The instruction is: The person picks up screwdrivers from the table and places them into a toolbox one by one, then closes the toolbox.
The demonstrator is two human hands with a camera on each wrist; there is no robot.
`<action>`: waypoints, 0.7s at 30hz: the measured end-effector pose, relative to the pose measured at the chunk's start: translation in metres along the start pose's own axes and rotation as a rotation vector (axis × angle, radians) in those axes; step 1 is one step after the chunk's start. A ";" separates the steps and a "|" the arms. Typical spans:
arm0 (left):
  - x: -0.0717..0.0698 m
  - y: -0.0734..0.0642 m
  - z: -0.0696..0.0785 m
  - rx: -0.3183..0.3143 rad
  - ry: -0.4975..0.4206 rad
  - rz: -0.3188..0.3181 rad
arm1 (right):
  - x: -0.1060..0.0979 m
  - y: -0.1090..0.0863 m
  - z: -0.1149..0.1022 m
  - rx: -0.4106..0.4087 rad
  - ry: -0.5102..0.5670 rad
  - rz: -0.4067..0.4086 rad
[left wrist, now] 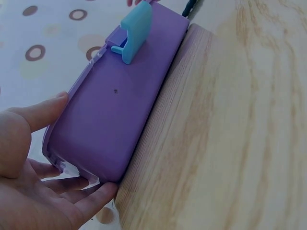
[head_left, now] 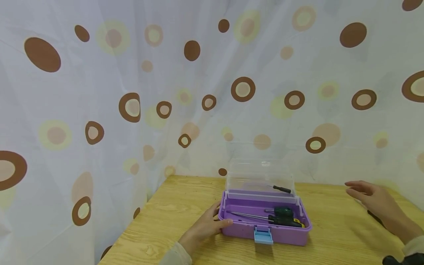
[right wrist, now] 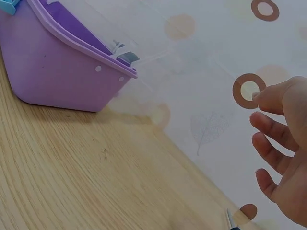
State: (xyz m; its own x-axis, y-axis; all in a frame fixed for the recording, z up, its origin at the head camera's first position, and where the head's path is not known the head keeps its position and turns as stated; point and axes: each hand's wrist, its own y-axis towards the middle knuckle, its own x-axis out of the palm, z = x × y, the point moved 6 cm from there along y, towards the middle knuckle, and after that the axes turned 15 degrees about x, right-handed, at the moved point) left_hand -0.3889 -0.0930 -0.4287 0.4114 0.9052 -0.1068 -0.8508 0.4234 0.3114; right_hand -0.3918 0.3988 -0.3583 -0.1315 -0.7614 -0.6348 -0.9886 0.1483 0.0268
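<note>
A purple toolbox (head_left: 265,232) stands on the table, its clear lid (head_left: 258,176) tipped back. My left hand (head_left: 208,223) grips its left end, thumb at the front rim and fingers against the end wall, as the left wrist view (left wrist: 53,177) confirms. Inside lie a stubby screwdriver with a dark green handle (head_left: 283,212) and long-shafted, black-handled screwdrivers (head_left: 281,221). A small black screwdriver (head_left: 281,189) rests in the raised lid. To the right, my right hand (head_left: 377,200) hovers empty with fingers loosely bent, above another dark-handled screwdriver (head_left: 375,218), which it partly hides.
A light blue latch (head_left: 263,235) hangs unfastened on the box's front. The wood-grain table (head_left: 179,198) meets a white curtain (head_left: 205,73) with brown circles behind and at the left. A black object (head_left: 394,260) shows beside the right sleeve.
</note>
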 end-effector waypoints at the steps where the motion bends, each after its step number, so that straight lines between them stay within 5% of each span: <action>1: 0.000 0.000 0.000 -0.003 0.000 -0.002 | -0.001 0.000 0.002 0.013 0.006 -0.007; 15: -0.002 -0.002 0.000 0.001 -0.001 0.022 | -0.016 0.002 0.043 0.030 -0.080 0.052; 21: -0.001 -0.003 0.001 0.016 0.005 0.033 | -0.021 0.000 0.053 -0.026 -0.209 0.213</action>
State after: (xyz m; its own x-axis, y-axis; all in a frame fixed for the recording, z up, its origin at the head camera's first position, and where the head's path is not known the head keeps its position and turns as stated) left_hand -0.3867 -0.0957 -0.4288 0.3814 0.9189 -0.1008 -0.8587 0.3926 0.3295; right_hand -0.3850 0.4483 -0.3862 -0.3211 -0.5683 -0.7576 -0.9422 0.2725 0.1949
